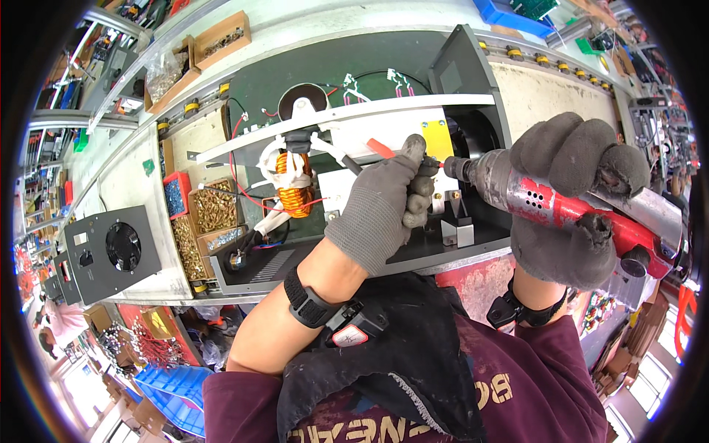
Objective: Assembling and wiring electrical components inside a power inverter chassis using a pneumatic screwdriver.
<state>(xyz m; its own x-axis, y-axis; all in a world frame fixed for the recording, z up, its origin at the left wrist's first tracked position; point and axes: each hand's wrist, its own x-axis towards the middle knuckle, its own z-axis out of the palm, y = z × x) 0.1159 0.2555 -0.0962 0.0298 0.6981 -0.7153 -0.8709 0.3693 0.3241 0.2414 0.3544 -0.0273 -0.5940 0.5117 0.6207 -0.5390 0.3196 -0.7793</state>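
My right hand (563,249), in a worn grey glove, grips a red and silver power screwdriver (533,198). The tool lies almost level, its nose pointing left at a yellow plate (437,139). My left hand (384,203), also gloved, has its fingers curled in close to the tool's nose; whatever they hold is hidden. Beside that hand, a dark cable (350,164) and a red sleeve (379,148) show. Both hands are over an open grey metal case (266,272). Inside it sit an orange copper coil (294,184) and white panels (343,133).
Left of the case are bins of brass fasteners (216,208) and a red bin of small screws (176,196). A dark panel with a fan (112,247) lies farther left. Cardboard trays (221,35) stand at the back. Rollers (541,59) line the bench's far side.
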